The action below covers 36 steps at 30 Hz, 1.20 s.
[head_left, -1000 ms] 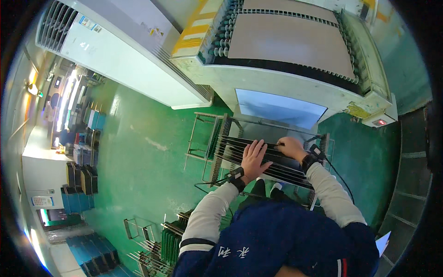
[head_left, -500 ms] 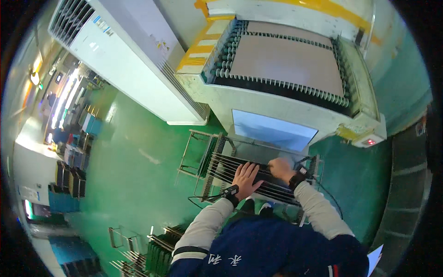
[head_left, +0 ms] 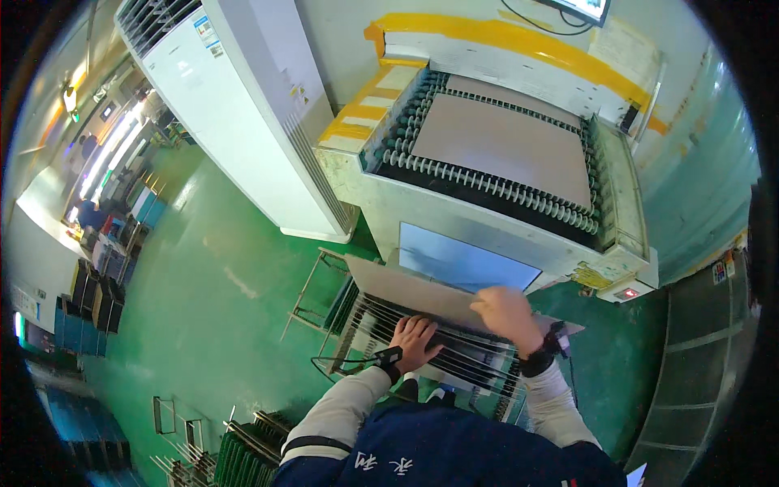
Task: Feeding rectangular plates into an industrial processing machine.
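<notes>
A tan panel [head_left: 406,288] stands tilted at the metal rack [head_left: 342,345], its upper edge pinched in the curled, blurred right hand [head_left: 510,318]. The left hand [head_left: 415,341], loosely open, rests on the rack's dark slats; beyond stands the roller machine [head_left: 357,183].

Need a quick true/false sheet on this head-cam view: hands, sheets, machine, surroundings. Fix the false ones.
1. The bare right hand grips a thin pinkish-grey sheet by its upper edge. True.
2. The bare left hand hangs in the air, touching nothing. False: it rests on thin dark strips.
3. A flat beige-grey panel lies on the pale machine with white rollers. True.
4. The tall white cabinet with a vent grille stands right of the machine. False: it stands left.
5. The glossy floor is green. True.
</notes>
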Available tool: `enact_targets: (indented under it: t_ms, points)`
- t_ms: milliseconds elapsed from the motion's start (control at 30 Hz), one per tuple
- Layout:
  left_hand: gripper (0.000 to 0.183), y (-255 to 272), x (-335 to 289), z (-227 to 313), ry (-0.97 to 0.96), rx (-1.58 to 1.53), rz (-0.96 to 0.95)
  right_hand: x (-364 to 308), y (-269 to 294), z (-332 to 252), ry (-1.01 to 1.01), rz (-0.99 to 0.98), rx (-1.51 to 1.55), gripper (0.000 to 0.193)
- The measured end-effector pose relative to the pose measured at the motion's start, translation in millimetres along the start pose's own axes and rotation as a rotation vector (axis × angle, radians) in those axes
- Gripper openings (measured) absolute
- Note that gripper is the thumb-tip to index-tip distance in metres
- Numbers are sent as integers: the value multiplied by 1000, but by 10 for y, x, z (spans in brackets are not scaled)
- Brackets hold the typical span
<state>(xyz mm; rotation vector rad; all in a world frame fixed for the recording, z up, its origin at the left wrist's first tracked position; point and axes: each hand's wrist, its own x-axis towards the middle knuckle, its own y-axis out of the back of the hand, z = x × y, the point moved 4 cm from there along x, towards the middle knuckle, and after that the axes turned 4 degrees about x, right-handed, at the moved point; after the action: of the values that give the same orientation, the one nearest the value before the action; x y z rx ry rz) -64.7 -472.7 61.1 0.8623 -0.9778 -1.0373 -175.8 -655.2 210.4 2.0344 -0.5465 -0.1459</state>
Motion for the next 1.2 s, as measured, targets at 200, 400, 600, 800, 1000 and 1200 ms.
enact_targets:
  t_ms: [200,400,600,800,1000,1200]
  points:
    - [59,-66,-13,-18,-28,-2,31,-67,440,562,-371,277,562,20]
    - [55,28,8,33,-27,29,18,-40,358,630,-425,589,1491,9]
    - [58,-15,-8,5,-16,-26,29,-65,-58,455,-410,324,1673,24]
    - [60,-33,11,0,-23,5,-3,-96,-533,710,-568,363,1981,20]
    - [61,-36,27,-4,-18,6,0,-85,-714,939,-626,506,2028,19]
    - [62,-82,63,-21,-20,25,-11,2,-807,923,-692,541,2015,16]
